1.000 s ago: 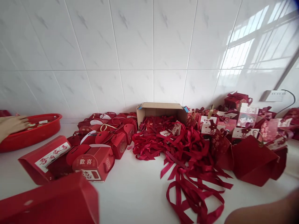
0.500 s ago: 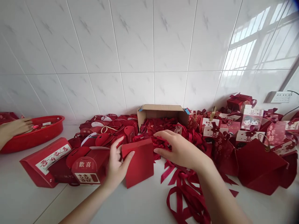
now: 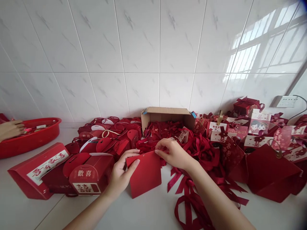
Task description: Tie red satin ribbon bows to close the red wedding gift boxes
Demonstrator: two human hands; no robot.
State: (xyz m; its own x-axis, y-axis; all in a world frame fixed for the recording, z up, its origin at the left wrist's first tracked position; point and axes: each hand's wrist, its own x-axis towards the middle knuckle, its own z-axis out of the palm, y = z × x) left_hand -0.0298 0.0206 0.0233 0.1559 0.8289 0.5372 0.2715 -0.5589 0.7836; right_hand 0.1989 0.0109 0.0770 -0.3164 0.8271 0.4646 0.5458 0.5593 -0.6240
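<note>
A plain red box [image 3: 145,175] stands upright near the middle of the white surface. My left hand [image 3: 123,171] grips its left side, thumb on the near face and fingers behind the top edge. At the box's top right corner, my right hand [image 3: 169,152] is closed in a pinch on the edge. Dark red ribbons [image 3: 189,204] lie loose to the right, partly under my right forearm. Behind the hands, an open cardboard carton [image 3: 168,111] lies with red ribbons and tags inside it.
Red boxes with white labels [image 3: 84,174] stand at the left, more red boxes [image 3: 271,172] fill the right side. Another person's hand [image 3: 11,129] reaches into a red basin [image 3: 45,137]. A socket strip [image 3: 285,101] is by the tiled wall.
My right hand has moved down and left from just beside the box and closed on its top edge. The view has shifted slightly; the other person's hand is still at the basin.
</note>
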